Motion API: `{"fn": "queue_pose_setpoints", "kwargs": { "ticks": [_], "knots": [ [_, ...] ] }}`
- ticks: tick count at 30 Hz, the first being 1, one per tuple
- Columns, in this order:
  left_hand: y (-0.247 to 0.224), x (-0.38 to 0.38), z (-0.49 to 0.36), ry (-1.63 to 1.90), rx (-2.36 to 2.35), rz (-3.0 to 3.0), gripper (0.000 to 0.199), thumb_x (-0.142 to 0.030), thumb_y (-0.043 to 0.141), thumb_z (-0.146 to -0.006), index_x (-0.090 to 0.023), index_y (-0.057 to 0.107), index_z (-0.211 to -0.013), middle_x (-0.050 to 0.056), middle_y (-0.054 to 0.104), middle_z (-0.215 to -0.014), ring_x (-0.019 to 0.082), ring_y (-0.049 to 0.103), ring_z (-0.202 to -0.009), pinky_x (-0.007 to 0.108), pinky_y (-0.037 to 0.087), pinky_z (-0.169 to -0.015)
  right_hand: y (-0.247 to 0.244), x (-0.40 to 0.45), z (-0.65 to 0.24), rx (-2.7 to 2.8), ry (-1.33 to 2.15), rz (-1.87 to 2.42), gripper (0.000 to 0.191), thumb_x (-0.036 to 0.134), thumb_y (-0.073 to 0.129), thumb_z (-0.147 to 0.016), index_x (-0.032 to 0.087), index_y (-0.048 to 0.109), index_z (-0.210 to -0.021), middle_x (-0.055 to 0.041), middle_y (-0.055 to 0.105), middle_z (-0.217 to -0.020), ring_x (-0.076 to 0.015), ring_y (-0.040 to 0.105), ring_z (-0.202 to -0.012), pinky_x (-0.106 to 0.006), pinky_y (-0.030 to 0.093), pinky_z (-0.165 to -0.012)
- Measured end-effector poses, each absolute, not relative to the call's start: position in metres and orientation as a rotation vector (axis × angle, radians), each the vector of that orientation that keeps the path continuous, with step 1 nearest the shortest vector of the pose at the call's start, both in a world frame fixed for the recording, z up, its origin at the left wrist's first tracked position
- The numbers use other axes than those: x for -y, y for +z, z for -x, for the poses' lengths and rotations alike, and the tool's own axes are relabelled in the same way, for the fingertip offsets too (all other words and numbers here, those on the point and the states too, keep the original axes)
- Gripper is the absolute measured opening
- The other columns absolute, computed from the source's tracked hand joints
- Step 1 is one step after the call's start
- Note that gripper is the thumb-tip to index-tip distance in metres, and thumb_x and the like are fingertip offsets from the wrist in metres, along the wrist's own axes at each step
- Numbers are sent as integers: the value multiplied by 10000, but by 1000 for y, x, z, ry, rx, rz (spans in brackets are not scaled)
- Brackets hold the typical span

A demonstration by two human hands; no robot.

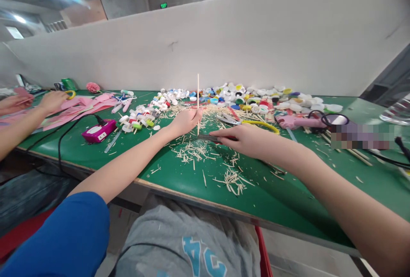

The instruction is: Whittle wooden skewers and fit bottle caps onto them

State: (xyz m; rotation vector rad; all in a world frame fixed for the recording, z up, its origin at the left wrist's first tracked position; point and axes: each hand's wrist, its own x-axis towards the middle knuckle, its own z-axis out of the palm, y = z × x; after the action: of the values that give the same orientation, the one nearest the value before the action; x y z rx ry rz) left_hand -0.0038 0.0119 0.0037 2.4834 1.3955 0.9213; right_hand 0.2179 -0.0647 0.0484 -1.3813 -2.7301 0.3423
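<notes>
Upright in the middle of the head view stands a thin wooden stick (pixel 197 91), pinched in the closed fingers of my left hand (pixel 186 122). My right hand (pixel 253 140) is closed around a slim dark tool (pixel 209 138) that looks like a knife; its grip is partly covered by my fingers. The tool's tip reaches the stick's lower end, just below my left hand. Wood shavings (pixel 192 152) lie scattered under both hands on the green tabletop (pixel 173 183).
Pliers with yellow handles (pixel 261 125) lie behind my right hand. Plastic caps (pixel 237 95) are heaped along the partition (pixel 224 46). A pink glue gun (pixel 301 122) is at right, a magenta corded box (pixel 99 131) at left. Another person's hands (pixel 53 100) work beside pink paper (pixel 77 108).
</notes>
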Motion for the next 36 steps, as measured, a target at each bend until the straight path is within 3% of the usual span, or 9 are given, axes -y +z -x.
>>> {"fn": "queue_pose_setpoints", "kwargs": {
  "ticks": [5,11,16,21,26,30,33,36],
  "knots": [
    [3,-13,4,939,-1399,-2506,644,-540,104,-946,-172,512,-609,26,549,-571,102,494,-578,253,394,-639,55,66,-219,2724,382,1335,430,505,370,-923,397,569,-1288,29,657,-1030,-90,583,-766,-209,404,-659],
    [2,-13,3,926,-1404,-2493,651,-533,98,-947,-169,519,-609,23,541,-564,101,493,-572,256,389,-643,62,71,-216,2673,365,1475,446,468,356,-942,386,531,-1343,9,671,-905,-60,490,-562,-213,372,-598],
    [2,-15,3,923,-1417,-2500,647,-508,98,-953,-165,526,-610,29,567,-588,104,515,-598,257,405,-670,61,66,-220,2645,337,1313,441,506,365,-935,372,583,-1294,9,656,-1073,-84,552,-717,-218,402,-651],
    [2,-14,3,925,-1426,-2466,643,-507,105,-951,-167,528,-604,29,570,-583,107,522,-602,258,406,-667,51,56,-226,2673,214,1235,427,506,349,-950,408,557,-1309,17,648,-1092,-86,556,-764,-217,388,-668],
    [2,-13,4,931,-1427,-2450,644,-519,108,-947,-170,531,-610,29,573,-585,107,518,-598,261,402,-663,45,53,-227,2688,84,1229,423,506,323,-961,429,543,-1314,6,644,-813,-53,455,-581,-208,339,-615],
    [3,-12,3,923,-1436,-2437,641,-522,112,-945,-170,531,-611,26,572,-585,110,524,-604,267,400,-672,46,53,-228,2704,109,1248,430,525,311,-960,432,547,-1308,28,503,-556,-43,327,-465,-208,323,-593],
    [4,-11,3,923,-1427,-2441,643,-521,109,-945,-171,529,-608,27,570,-581,111,525,-605,271,406,-679,46,53,-228,2699,128,1283,427,531,322,-955,427,565,-1291,35,449,-504,-41,276,-437,-210,323,-587],
    [4,-12,3,927,-1411,-2455,647,-529,101,-944,-172,521,-607,27,564,-574,110,523,-600,270,412,-679,45,53,-227,2709,121,1331,412,518,336,-954,444,550,-1299,31,542,-590,-42,345,-464,-203,334,-587]
  ]
}}
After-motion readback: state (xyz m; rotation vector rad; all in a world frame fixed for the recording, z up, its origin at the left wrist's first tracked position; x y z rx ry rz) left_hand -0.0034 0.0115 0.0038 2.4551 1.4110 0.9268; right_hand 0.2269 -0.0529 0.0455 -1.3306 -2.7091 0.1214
